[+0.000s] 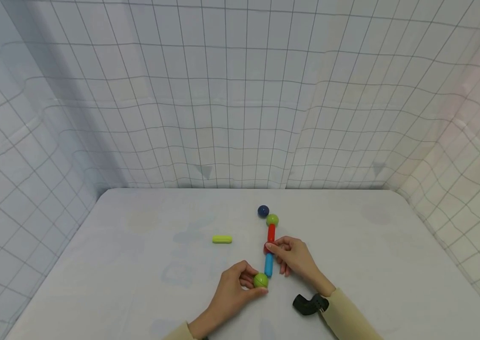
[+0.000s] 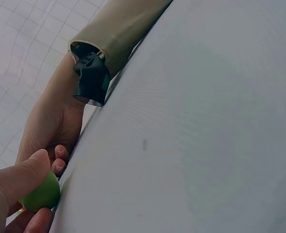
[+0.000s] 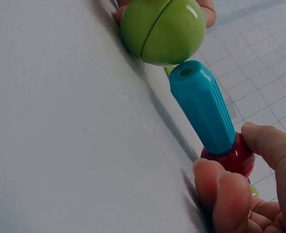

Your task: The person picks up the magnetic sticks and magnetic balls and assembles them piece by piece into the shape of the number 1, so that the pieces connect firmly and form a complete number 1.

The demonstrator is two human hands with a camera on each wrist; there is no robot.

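My left hand (image 1: 235, 285) grips a green ball (image 1: 261, 280) with a seam line between thumb and fingers, right at the near end of a blue rod (image 1: 269, 265). A red ball (image 3: 240, 156) is pinched between the thumb and fingers of my right hand (image 1: 295, 257). The blue rod joins that red ball on its near side; a hole shows in the rod's free end in the right wrist view. Beyond the red ball, a red rod (image 1: 271, 233) runs on to a second green ball (image 1: 272, 219). All these pieces lie roughly in one line.
A dark blue ball (image 1: 263, 211) sits beside the far green ball. Off to the left lies a yellow-green rod (image 1: 222, 239). A black wrist device (image 1: 310, 304) is on the right arm. White gridded cloth (image 1: 244, 94) hangs behind the white table (image 1: 138, 264).
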